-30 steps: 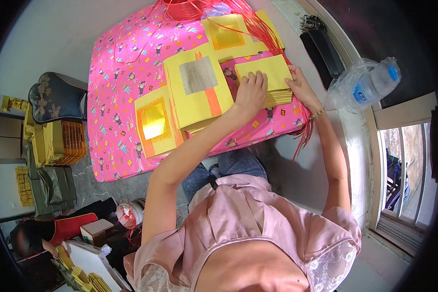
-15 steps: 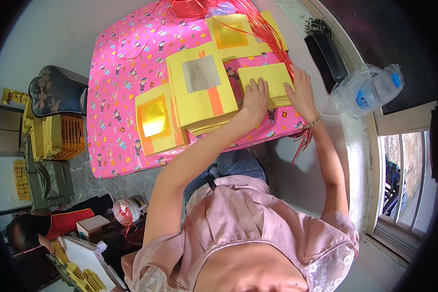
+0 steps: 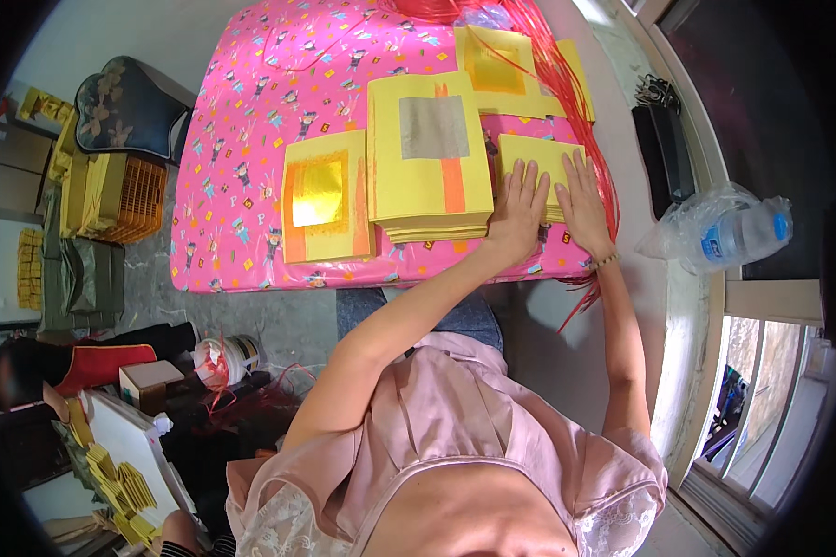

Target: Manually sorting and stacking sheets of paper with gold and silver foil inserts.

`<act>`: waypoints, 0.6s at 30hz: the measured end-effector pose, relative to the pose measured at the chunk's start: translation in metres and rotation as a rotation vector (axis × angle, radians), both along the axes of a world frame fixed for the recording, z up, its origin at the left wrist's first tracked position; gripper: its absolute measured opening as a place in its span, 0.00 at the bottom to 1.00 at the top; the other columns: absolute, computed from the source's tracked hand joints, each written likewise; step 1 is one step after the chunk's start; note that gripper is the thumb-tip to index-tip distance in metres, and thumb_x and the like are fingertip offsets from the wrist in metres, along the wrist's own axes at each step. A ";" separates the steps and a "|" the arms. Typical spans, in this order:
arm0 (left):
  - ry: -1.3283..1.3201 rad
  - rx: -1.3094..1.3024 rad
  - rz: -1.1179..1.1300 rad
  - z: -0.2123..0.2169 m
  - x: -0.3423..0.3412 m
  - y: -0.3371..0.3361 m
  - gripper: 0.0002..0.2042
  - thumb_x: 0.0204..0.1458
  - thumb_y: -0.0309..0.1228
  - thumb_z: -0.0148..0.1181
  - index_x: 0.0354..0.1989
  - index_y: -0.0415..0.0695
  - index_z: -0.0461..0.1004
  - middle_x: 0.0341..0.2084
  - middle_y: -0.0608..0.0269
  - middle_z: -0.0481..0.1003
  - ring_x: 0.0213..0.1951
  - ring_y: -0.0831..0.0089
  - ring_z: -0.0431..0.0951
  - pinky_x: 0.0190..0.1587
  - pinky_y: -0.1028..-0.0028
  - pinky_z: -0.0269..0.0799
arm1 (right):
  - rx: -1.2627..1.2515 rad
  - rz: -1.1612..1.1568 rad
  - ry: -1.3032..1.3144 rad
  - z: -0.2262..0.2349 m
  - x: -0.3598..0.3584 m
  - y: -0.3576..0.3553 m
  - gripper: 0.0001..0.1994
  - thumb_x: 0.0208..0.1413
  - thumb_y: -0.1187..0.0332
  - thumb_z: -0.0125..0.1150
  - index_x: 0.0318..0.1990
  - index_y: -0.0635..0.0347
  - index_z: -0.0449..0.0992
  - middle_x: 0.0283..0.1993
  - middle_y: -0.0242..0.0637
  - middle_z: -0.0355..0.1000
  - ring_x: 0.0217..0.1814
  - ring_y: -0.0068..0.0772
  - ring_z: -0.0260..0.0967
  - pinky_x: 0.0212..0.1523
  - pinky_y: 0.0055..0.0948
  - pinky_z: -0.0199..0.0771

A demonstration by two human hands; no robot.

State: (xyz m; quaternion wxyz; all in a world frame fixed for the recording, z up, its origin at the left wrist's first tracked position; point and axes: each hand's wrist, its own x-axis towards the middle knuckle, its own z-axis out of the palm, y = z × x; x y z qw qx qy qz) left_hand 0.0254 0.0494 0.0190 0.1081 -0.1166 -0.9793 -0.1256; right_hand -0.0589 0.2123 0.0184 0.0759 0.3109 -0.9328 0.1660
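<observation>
With blue-capped bottle (image 3: 751,232) in clear plastic bag (image 3: 673,234) at right, rests left hand (image 3: 518,218) and right hand (image 3: 582,212), flat and unclenched, atop yellow paper stack (image 3: 531,148).

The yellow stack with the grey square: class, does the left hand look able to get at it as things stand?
Probably yes: the left hand is right beside that yellow stack, with nothing visible between them, though its fingers lie over the smaller stack.

Paper stacks (image 3: 429,153) on table (image 3: 241,139), bottle (image 3: 745,234) to right
</observation>
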 end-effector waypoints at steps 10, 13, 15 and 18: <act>0.209 0.111 0.022 0.000 -0.006 0.002 0.38 0.43 0.29 0.60 0.66 0.30 0.54 0.65 0.35 0.54 0.69 0.42 0.50 0.71 0.52 0.41 | 0.088 0.001 0.003 0.020 -0.020 0.005 0.23 0.67 0.60 0.44 0.64 0.64 0.63 0.70 0.54 0.56 0.74 0.55 0.46 0.73 0.43 0.44; 0.319 0.124 -0.023 0.011 0.000 0.007 0.36 0.45 0.29 0.58 0.64 0.28 0.55 0.64 0.35 0.55 0.69 0.43 0.52 0.71 0.53 0.44 | -0.033 0.063 -0.086 0.027 -0.031 0.011 0.22 0.68 0.60 0.43 0.62 0.66 0.66 0.66 0.54 0.61 0.73 0.53 0.51 0.73 0.42 0.46; 0.373 0.184 -0.057 0.023 0.015 0.012 0.35 0.43 0.27 0.59 0.63 0.29 0.57 0.63 0.37 0.57 0.67 0.44 0.54 0.69 0.55 0.49 | -0.072 0.060 -0.130 0.030 -0.033 0.010 0.22 0.68 0.60 0.43 0.62 0.67 0.66 0.66 0.54 0.62 0.72 0.53 0.52 0.73 0.41 0.46; 0.306 0.379 -0.184 0.046 0.052 0.004 0.36 0.40 0.23 0.61 0.63 0.31 0.58 0.62 0.38 0.59 0.66 0.43 0.56 0.68 0.54 0.52 | -0.139 0.045 -0.175 0.039 -0.029 0.005 0.21 0.68 0.61 0.43 0.60 0.68 0.67 0.64 0.53 0.64 0.71 0.53 0.54 0.71 0.40 0.50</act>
